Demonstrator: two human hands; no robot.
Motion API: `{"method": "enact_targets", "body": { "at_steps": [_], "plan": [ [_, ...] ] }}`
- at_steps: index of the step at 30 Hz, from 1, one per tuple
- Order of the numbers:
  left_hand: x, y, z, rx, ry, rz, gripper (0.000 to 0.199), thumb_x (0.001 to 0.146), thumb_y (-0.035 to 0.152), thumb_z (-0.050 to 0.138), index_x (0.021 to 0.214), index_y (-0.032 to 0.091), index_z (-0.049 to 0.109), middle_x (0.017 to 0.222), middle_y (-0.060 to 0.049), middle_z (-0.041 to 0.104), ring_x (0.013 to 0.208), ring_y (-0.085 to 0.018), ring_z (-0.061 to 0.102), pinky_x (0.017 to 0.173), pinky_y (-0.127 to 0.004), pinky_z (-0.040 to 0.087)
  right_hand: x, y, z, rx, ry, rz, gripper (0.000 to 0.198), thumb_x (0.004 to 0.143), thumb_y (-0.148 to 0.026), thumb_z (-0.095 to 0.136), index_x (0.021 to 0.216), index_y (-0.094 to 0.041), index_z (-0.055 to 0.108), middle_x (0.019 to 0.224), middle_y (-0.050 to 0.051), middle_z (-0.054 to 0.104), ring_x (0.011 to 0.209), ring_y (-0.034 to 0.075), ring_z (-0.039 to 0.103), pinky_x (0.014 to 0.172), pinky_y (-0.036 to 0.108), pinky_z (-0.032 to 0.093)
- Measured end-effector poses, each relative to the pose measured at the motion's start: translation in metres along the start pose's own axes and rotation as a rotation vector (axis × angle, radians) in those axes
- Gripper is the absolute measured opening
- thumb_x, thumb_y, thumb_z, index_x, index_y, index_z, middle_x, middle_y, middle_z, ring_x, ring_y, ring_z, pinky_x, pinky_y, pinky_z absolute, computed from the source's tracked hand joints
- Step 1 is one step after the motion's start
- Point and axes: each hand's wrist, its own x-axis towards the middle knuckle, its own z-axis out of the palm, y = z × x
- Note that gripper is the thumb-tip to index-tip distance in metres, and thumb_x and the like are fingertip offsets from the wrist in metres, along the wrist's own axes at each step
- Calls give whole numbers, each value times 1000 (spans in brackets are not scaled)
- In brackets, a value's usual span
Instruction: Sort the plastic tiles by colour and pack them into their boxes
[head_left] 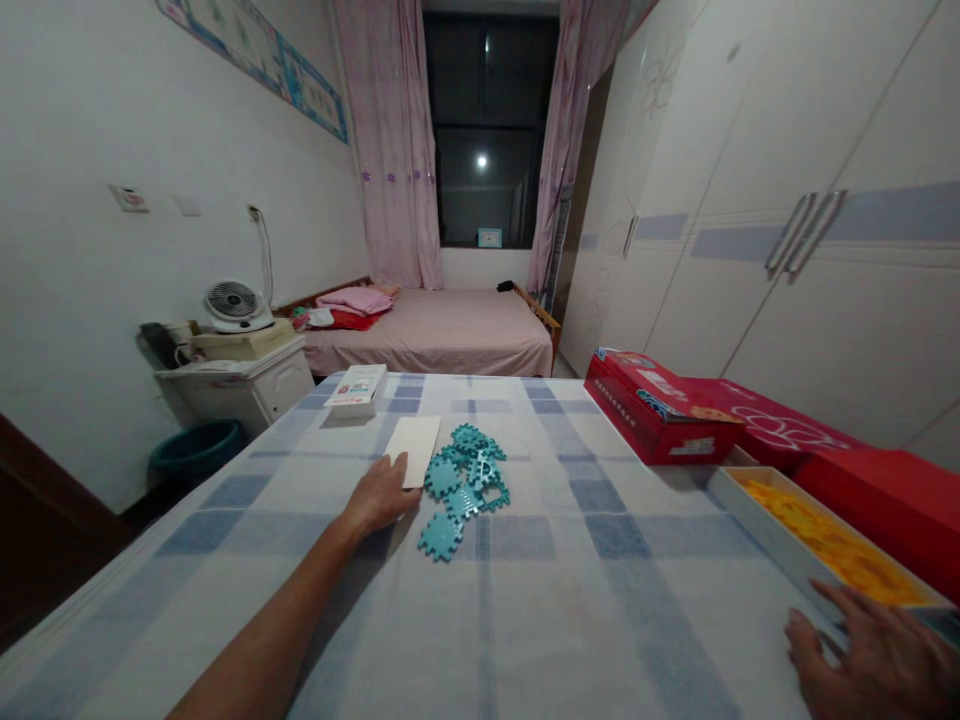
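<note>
Teal interlocking foam puzzle pieces (465, 478) heaped on checked tablecloth (570, 600); left hand (381, 495), fingers loose, touches white card (413, 449); right hand (877, 655) lies flat, open, against white tray (757, 520).

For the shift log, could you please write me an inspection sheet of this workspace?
Surface: table under a blue and white checked cloth.
Job's things: teal foam puzzle pieces in a loose pile; white card beside them.
Clutter: small white box at the far edge; red boxes on the right; white tray with yellow pieces.
Hands: left hand flat on the card's near end; right hand at the tray's near end.
Cables: cord hanging from a wall socket.
Surroundings: bed, fan, wardrobe.
</note>
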Motion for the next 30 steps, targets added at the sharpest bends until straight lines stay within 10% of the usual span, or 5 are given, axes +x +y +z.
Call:
{"method": "enact_targets", "body": {
  "at_steps": [12, 16, 21, 26, 30],
  "plan": [
    [-22, 17, -47, 8, 449, -172, 37, 93, 28, 24, 97, 13, 58, 79, -12, 69, 74, -24, 67, 64, -31, 46, 14, -71, -49, 339, -97, 318, 45, 83, -42, 46, 118, -16, 54, 129, 17, 50, 125, 37, 42, 99, 55, 37],
    [-55, 73, -41, -334, 503, 238, 50, 95, 32, 23, 59, 18, 54, 51, -5, 59, 50, -17, 59, 53, -25, 47, 31, -137, -81, 939, -459, 687, 55, 79, -50, 54, 128, -27, 47, 135, 9, 47, 115, 31, 52, 90, 47, 46],
    [-102, 155, 21, -422, 453, 916, 34, 93, 19, 32, 117, 12, 54, 106, -11, 70, 98, -16, 66, 81, -22, 54, 51, -203, -94, 1627, -563, 713, 80, 75, -55, 60, 143, -30, 26, 143, 9, 39, 125, 27, 44, 100, 44, 39],
    [-106, 186, 57, -275, 492, 1193, 51, 88, 13, 38, 138, 5, 30, 127, -21, 56, 121, -21, 53, 92, -28, 51, 62, -192, -92, 1456, -542, 860, 80, 75, -54, 57, 143, -24, 27, 133, 11, 47, 117, 27, 51, 94, 42, 44],
    [-101, 175, 62, -206, 495, 1222, 47, 86, 19, 44, 133, 12, 40, 135, -22, 48, 117, -24, 56, 87, -30, 55, 86, -108, -74, 799, -400, 570, 76, 74, -51, 57, 141, -23, 34, 144, 10, 36, 130, 30, 36, 105, 45, 32]
  ]
}}
